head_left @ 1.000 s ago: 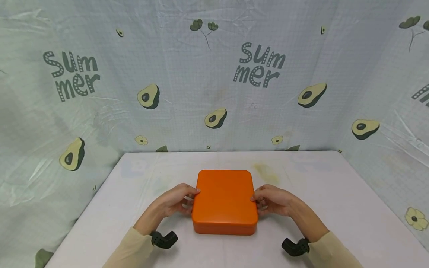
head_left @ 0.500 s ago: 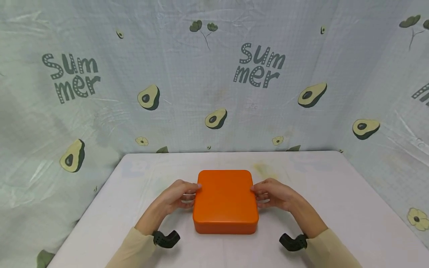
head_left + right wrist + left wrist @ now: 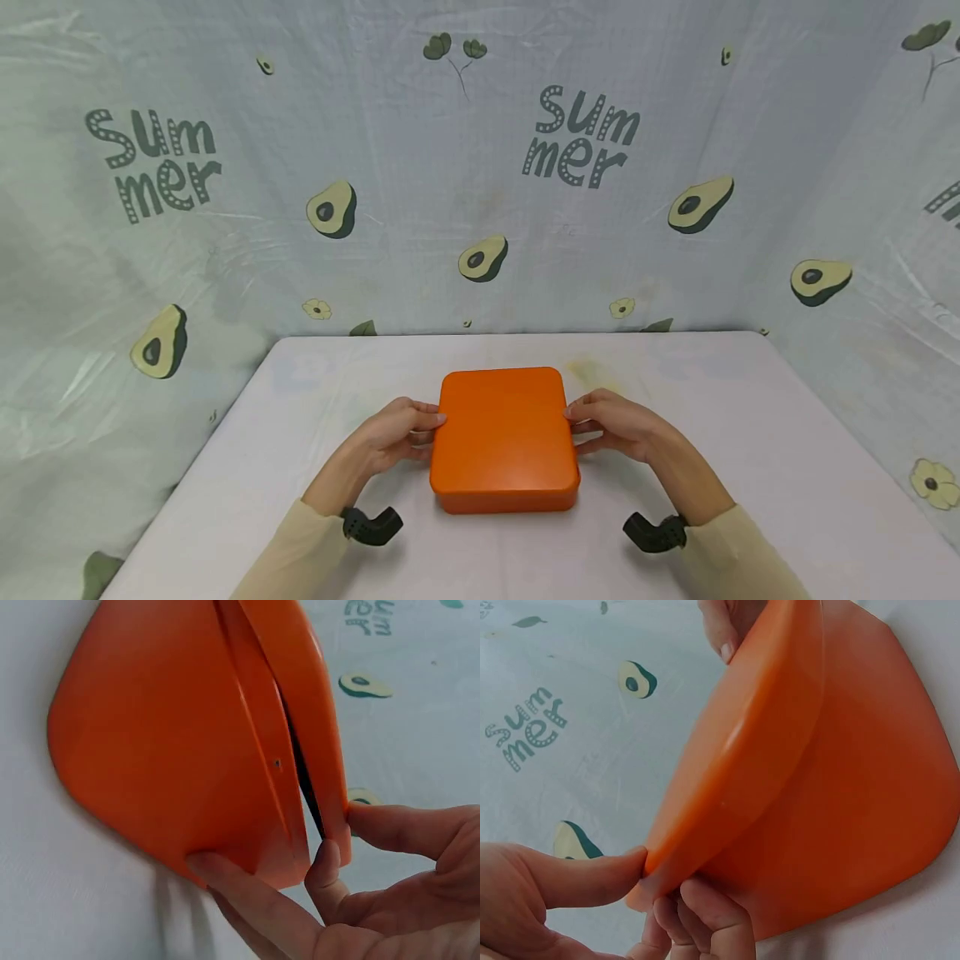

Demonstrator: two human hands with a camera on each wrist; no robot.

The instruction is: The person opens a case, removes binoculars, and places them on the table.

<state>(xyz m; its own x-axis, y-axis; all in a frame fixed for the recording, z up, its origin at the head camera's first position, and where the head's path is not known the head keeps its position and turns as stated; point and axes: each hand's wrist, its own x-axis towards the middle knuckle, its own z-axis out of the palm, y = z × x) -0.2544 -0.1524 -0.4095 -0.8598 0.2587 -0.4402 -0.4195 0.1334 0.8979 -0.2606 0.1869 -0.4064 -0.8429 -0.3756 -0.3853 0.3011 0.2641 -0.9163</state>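
An orange square box sits on the table, its lid facing up. The lid's far right side is raised: in the right wrist view a dark gap parts the lid from the box body. My left hand pinches the lid's left edge, thumb on top and fingers under the rim. Opposite it, my right hand pinches the lid's right edge between thumb and forefinger, while another finger touches the body's side. In the left wrist view the lid meets the body more closely. What the box holds is hidden.
The white table extends around the box. Behind and beside it hangs a pale sheet printed with avocados and lettering. A black wrist camera is strapped to the left wrist, another black camera to the right.
Both hands have shifted slightly toward the far part of the box sides. The lid has risen and tilted a little, its far right side now higher.
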